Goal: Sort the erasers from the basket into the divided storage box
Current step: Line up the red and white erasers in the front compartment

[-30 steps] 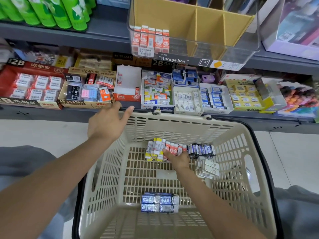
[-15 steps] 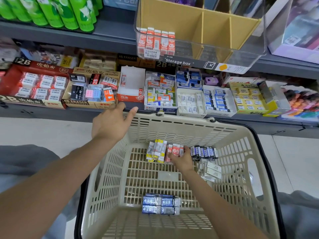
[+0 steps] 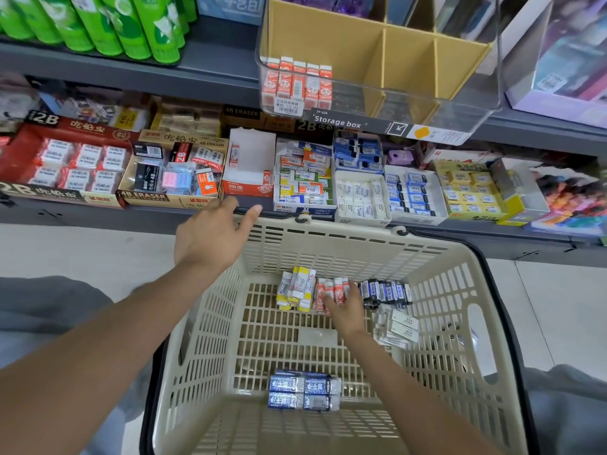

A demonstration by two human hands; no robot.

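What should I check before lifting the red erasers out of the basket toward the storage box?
1. Right hand on the red erasers: ok, fingers over them.
2. Firm grip: cannot tell, fingertips hidden.
3. Left hand steadying the basket rim: ok.
4. Matching red erasers already in the storage box, leftmost compartment: ok.
5. Room left in that compartment: cannot tell.
6. Yellow erasers crowd the red ones: not ok.

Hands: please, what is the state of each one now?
Left hand: open, fingers resting on the basket rim.
Right hand: fingers on the red erasers; grip cannot be told.
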